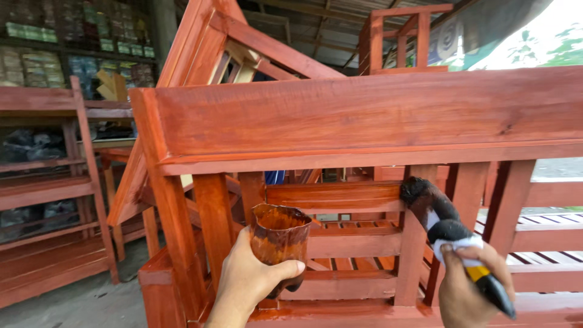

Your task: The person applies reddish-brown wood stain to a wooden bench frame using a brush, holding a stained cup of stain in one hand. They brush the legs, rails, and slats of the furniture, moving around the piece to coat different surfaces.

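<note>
The wooden frame (340, 121), stained a wet reddish brown, filled most of the view, its broad top rail level across the middle and its posts and slats standing below, so the lower parts lay open to reach from the front. Another stained frame (243, 48) leaned behind it, and stained shelves (42, 182) stood to the left, apart, as drying pieces would be. The brush (443, 228) was tilted up, its dark bristles touching an upright post (413, 243). The right hand (470, 285) was closed around its handle with a white rag wrapped under the fingers, likely against drips. The left hand (249, 282) was wrapped around a stain-streaked cup (279, 240), kept upright near the brush for dipping.
</note>
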Tool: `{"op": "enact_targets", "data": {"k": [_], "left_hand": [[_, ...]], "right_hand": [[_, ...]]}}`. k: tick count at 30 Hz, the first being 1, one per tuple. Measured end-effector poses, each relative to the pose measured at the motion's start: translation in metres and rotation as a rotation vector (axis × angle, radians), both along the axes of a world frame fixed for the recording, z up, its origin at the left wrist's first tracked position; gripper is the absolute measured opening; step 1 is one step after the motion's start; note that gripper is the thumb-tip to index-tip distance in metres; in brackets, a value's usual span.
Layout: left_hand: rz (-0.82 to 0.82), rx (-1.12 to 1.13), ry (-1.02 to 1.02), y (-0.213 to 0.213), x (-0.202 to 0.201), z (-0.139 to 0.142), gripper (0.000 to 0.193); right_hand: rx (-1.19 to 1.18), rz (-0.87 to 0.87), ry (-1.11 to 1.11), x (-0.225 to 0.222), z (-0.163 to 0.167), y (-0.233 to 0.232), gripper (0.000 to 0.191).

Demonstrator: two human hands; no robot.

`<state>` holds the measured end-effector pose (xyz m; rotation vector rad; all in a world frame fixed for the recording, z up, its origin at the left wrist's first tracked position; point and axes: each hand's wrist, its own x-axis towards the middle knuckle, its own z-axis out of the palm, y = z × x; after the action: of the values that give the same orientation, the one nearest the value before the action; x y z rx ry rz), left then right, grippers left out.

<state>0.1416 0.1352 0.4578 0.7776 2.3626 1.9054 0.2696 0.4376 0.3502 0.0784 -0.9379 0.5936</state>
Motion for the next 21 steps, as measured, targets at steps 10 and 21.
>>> {"op": "enact_targets", "data": {"k": [10, 21], "left_hand": [[0.177, 0.085, 0.096, -0.048, -0.020, -0.017, 0.090], [0.239, 0.127, 0.016, -0.072, -0.029, -0.019, 0.088]], "right_hand": [[0.264, -0.084, -0.196, -0.062, 0.014, -0.108, 0.022], [0.515, 0.111, -0.362, -0.116, 0.027, -0.179, 0.021]]}}
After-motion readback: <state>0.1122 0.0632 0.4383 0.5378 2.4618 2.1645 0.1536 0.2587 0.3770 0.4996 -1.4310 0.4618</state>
